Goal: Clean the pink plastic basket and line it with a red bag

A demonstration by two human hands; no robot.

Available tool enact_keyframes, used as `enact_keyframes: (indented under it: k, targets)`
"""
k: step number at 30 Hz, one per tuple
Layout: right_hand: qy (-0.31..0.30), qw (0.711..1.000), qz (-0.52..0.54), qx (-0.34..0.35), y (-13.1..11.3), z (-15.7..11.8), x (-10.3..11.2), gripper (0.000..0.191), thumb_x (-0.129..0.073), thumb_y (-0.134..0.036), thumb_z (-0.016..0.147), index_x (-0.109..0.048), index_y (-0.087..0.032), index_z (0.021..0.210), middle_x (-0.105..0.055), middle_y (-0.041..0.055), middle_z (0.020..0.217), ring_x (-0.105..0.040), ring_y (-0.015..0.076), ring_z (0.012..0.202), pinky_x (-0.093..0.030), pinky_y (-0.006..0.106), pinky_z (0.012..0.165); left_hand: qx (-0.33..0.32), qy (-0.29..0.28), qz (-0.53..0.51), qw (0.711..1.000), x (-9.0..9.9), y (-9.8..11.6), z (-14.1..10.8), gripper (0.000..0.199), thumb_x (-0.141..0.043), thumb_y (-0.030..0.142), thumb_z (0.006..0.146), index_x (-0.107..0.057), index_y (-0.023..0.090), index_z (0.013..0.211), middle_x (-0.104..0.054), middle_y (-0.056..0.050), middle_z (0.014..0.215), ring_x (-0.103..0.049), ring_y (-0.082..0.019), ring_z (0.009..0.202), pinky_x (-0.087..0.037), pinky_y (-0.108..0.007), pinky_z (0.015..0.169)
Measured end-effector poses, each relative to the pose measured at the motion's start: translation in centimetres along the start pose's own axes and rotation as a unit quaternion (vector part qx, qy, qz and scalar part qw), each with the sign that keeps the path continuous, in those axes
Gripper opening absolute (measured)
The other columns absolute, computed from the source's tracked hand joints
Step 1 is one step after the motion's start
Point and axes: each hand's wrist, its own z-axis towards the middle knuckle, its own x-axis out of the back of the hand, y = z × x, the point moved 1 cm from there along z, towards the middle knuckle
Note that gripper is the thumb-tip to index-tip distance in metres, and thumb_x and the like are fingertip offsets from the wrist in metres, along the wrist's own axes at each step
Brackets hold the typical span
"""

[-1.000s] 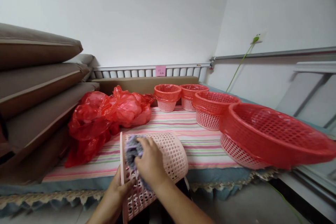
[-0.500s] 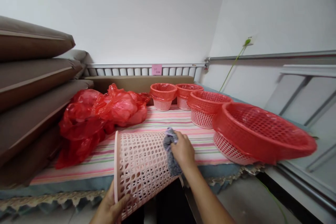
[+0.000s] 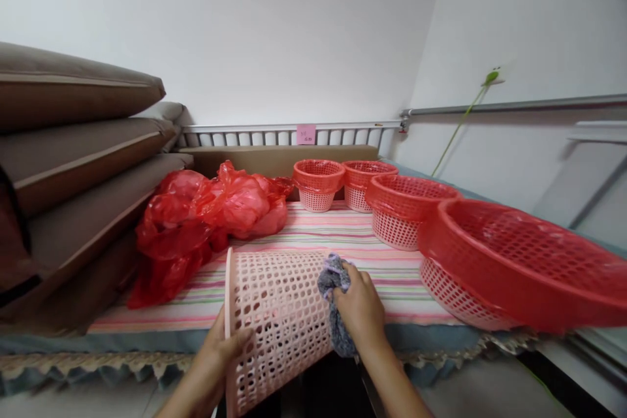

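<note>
A pale pink perforated plastic basket (image 3: 279, 320) lies tilted on its side in front of me, its rim to the left. My left hand (image 3: 220, 353) grips it at the rim, thumb on the outer wall and the other fingers hidden behind. At the basket's base end, my right hand (image 3: 360, 307) clutches a crumpled grey and lilac cloth (image 3: 337, 304), which touches the basket there. Behind and to the right, baskets of the same kind stand upright, each with a red bag folded over its rim; the nearest lined basket (image 3: 470, 294) is the largest in view.
Crumpled red plastic bags (image 3: 220, 206) lie on the striped cloth (image 3: 313, 228) at left. Brown cushions (image 3: 83, 137) are stacked at the far left. A white radiator (image 3: 240, 138) with a pink note (image 3: 306, 134) runs behind. A green cord (image 3: 463, 124) hangs from the wall socket.
The view has shifted, so the whole scene sits further right and slightly lower. Both hands keep their holds on the basket and the cloth; the cloth stays at the base end.
</note>
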Motion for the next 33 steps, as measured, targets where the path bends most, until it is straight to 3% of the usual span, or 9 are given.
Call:
enact_keyframes:
  k: [4,8,12,15,18,22,25,28,33]
  targets:
    - [-0.016,0.990,0.097,0.098,-5.4,-2.7,-0.5,0.047,-0.053,-0.011,0.069,-0.056,-0.022,0.114,-0.054,0.0068,0.111,-0.050,0.0225,0.104,-0.038,0.030,0.088,-0.015,-0.028,-0.004,0.999,0.5,-1.6,-0.8,0.077,-0.072,0.027,0.070,-0.034,0.023,0.136,-0.060,-0.016,0.126,-0.055,-0.035,0.115,-0.047,-0.045,0.091]
    - [-0.071,0.948,0.227,0.212,-11.8,-6.8,-1.0,0.051,-0.053,-0.009,0.063,-0.057,-0.027,0.111,-0.053,0.0033,0.105,-0.050,0.0197,0.097,-0.039,0.030,0.088,-0.033,0.018,0.049,0.998,1.3,-2.2,-1.0,0.073,-0.077,0.031,0.063,-0.046,0.019,0.128,-0.068,-0.013,0.112,-0.057,-0.035,0.111,-0.048,-0.042,0.089]
    - [-0.105,0.930,0.240,0.258,-14.0,-8.9,-1.1,0.054,-0.055,-0.012,0.063,-0.055,-0.029,0.114,-0.052,0.0032,0.104,-0.049,0.0197,0.094,-0.041,0.032,0.084,-0.033,0.056,0.089,0.994,2.0,-2.7,-1.0,0.071,-0.081,0.038,0.056,-0.055,0.017,0.119,-0.074,-0.010,0.097,-0.061,-0.036,0.103,-0.052,-0.040,0.083]
    - [-0.093,0.938,0.201,0.268,-12.8,-8.1,-1.0,0.053,-0.055,-0.012,0.064,-0.056,-0.029,0.115,-0.052,0.0034,0.103,-0.049,0.0202,0.094,-0.040,0.032,0.084,-0.051,0.056,0.084,0.994,2.2,-3.3,-1.1,0.082,-0.083,0.039,0.054,-0.049,0.020,0.126,-0.071,-0.009,0.108,-0.058,-0.035,0.109,-0.050,-0.040,0.089]
    - [-0.054,0.961,0.140,0.231,-9.6,-5.2,-0.6,0.050,-0.054,-0.010,0.067,-0.057,-0.027,0.114,-0.054,0.0044,0.103,-0.050,0.0204,0.097,-0.038,0.031,0.086,-0.042,0.074,0.063,0.994,2.6,-4.3,-1.2,0.087,-0.082,0.041,0.055,-0.043,0.022,0.132,-0.066,-0.010,0.120,-0.054,-0.035,0.116,-0.048,-0.041,0.094]
    - [0.000,0.996,0.033,0.080,-3.3,-0.7,0.0,0.046,-0.051,-0.012,0.073,-0.054,-0.023,0.118,-0.056,0.0060,0.105,-0.053,0.0203,0.097,-0.039,0.028,0.079,-0.043,0.081,0.048,0.995,3.4,-5.8,-1.2,0.083,-0.081,0.040,0.057,-0.046,0.020,0.130,-0.061,-0.012,0.126,-0.050,-0.035,0.120,-0.042,-0.041,0.101]
    - [0.010,1.000,-0.027,0.002,0.1,0.6,0.2,0.046,-0.052,-0.017,0.076,-0.051,-0.023,0.121,-0.055,0.0058,0.105,-0.055,0.0198,0.094,-0.039,0.026,0.071,-0.035,0.067,0.053,0.996,3.6,-5.8,-1.4,0.082,-0.081,0.040,0.057,-0.049,0.018,0.129,-0.064,-0.015,0.121,-0.053,-0.036,0.117,-0.041,-0.041,0.102]
    - [0.024,0.998,-0.051,0.027,1.0,0.2,0.0,0.045,-0.052,-0.016,0.076,-0.050,-0.023,0.121,-0.055,0.0056,0.104,-0.055,0.0193,0.095,-0.038,0.025,0.071,-0.013,0.032,0.059,0.998,3.1,-4.2,-1.4,0.088,-0.081,0.036,0.058,-0.043,0.016,0.134,-0.065,-0.017,0.118,-0.055,-0.037,0.115,-0.043,-0.042,0.100]
    - [0.021,0.998,-0.047,0.037,0.7,-0.2,-0.1,0.044,-0.051,-0.014,0.076,-0.052,-0.022,0.119,-0.055,0.0061,0.104,-0.054,0.0202,0.097,-0.039,0.026,0.073,-0.044,0.035,0.065,0.996,1.7,-0.9,-0.5,0.098,-0.078,0.029,0.062,-0.025,0.019,0.143,-0.057,-0.018,0.129,-0.056,-0.036,0.113,-0.047,-0.046,0.092]
